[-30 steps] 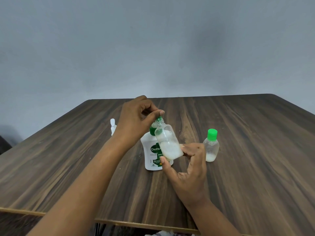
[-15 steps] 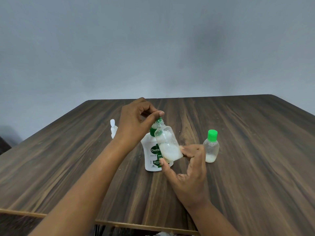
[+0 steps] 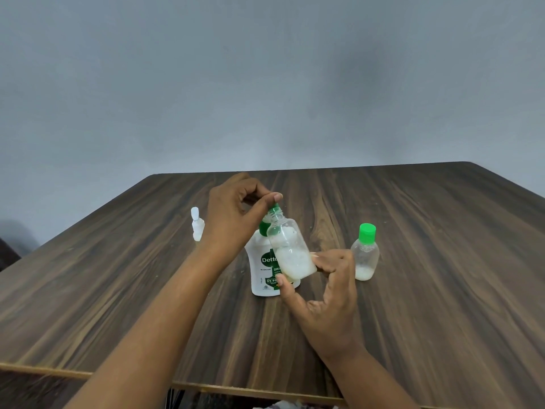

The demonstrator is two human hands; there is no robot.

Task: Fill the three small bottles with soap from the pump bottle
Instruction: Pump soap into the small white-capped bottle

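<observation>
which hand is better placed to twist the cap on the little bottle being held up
Left. The left hand pinches the green cap at the neck of the small bottle, so it can likely turn it right there. The right hand has its grip on the bottle's base, steadying it.

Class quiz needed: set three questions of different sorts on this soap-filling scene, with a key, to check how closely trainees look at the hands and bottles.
1. True or false: the small bottle gripped by the right hand stands upright on the table.
2. Fill in: the capped bottle standing at the right holds soap only near its ____.
3. What does the left hand pinch? A the green cap at the small bottle's neck; B the capped bottle; C the table edge.
Key: 1 false, it is held tilted above the table; 2 bottom; 3 A.
</observation>
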